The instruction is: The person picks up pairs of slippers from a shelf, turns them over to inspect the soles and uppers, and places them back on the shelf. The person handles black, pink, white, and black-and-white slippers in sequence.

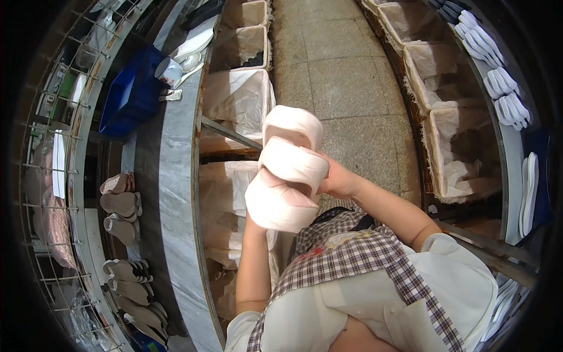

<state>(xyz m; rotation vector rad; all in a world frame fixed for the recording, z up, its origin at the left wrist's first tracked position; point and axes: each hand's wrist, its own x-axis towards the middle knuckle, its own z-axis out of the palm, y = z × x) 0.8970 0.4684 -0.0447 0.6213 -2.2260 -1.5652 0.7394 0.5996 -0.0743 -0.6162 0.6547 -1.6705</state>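
Note:
Three pale pink slide sandals (293, 161) are bunched in a stack in front of my chest, their wide straps facing up. My right hand (335, 176) grips the stack from its right side, fingers partly hidden behind the sandals. From below left, my left hand (253, 226) holds the nearest sandal. Only its wrist end shows; the sandal covers the fingers.
A grey worktop (179, 176) runs along my left, with a blue bin (130, 88), a cup (169, 71) and beige shoe parts (122, 204). Lined baskets (237, 97) flank the tiled aisle (346, 88). White soles (482, 44) lie on the right shelf.

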